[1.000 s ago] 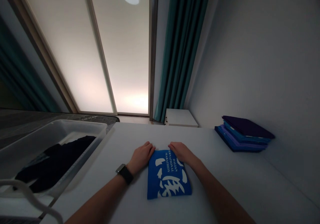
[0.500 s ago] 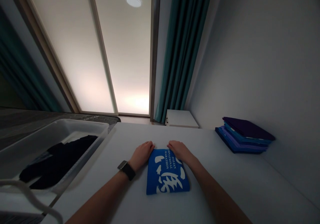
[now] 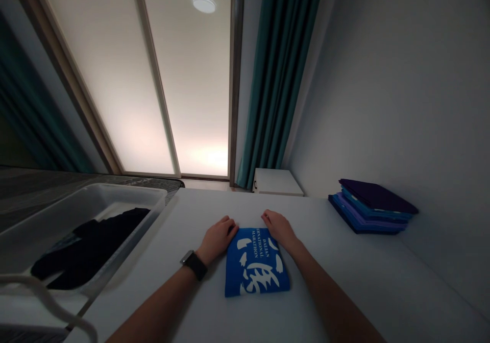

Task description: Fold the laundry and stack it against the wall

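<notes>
A folded blue T-shirt point(image 3: 256, 274) with white lettering and large white brush-like marks lies flat on the white table point(image 3: 184, 205) in front of me. At its far left corner, my left hand point(image 3: 218, 238) has curled fingers and a thumb on the cloth; a black-banded watch point(image 3: 194, 264) is on that wrist. My right hand point(image 3: 281, 229) is by the far right corner. Its fingers are closed, with the tips just beyond the far edge and no cloth visible in them.
Against the wall at right sits a stack of folded clothes point(image 3: 373, 207), dark purple on top of blues. To the left, a translucent plastic bin point(image 3: 126, 192) holds dark clothing point(image 3: 95, 246). A pale curved bar or cable point(image 3: 49, 304) crosses the lower left. Beyond the table stands a white cabinet point(image 3: 277, 181).
My right hand has lifted off the T-shirt's far edge and moved slightly away and to the right. My left hand stays at its corner, fingers slightly shifted. The T-shirt lies the same.
</notes>
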The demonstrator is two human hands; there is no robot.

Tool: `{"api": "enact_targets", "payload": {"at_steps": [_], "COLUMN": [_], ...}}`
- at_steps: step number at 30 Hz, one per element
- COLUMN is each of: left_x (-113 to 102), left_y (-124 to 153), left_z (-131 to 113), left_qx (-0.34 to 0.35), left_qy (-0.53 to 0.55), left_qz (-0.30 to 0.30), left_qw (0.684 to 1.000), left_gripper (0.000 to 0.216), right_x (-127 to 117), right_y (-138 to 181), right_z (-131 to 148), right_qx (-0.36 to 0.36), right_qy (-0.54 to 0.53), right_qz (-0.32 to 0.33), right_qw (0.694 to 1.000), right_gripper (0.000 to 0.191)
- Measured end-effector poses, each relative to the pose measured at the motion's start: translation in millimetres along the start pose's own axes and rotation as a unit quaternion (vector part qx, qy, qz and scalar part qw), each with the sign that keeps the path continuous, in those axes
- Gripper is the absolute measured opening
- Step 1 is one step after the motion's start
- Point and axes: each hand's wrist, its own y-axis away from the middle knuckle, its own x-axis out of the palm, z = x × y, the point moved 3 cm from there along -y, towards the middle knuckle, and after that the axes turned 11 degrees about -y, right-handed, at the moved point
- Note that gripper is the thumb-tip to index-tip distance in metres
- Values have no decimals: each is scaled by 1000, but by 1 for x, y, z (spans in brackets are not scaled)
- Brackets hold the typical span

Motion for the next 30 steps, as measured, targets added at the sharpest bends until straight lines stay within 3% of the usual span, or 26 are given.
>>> {"api": "enact_targets", "payload": {"at_steps": [5, 10, 14, 17, 20, 24, 30], "left_x": [0, -2, -3, -3, -3, -6, -15], "left_y": [0, 0, 1, 1, 1, 1, 15], "left_z": [-1, -3, -3, -3, 1, 11, 17], "left_qx": [-7, -12, -22, -30, -32, -51, -58], "left_qy": [-18, -47, -65, -72, -79, -94, -41], "left_qz": [9, 6, 8, 7, 2, -6, 33], "left_qw": [1000, 999, 998, 997, 996, 994, 997], "left_gripper": [30, 30, 29, 30, 31, 31, 27], "right_x": [-19, -14, 8, 22, 24, 17, 6], "right_y": [14, 61, 113, 135, 130, 103, 55], "right_z": [-5, 34, 71, 75, 58, 27, -19], "right_qx": [-1, -60, -207, -325, -335, -313, -175], "right_qy": [-26, 18, 45, 61, 102, 145, 163], "right_qz": [-18, -41, -6, 41, 16, -6, -51], "right_qw": [1000, 997, 977, 943, 937, 939, 970], "right_gripper": [34, 38, 50, 64, 53, 57, 67]}}
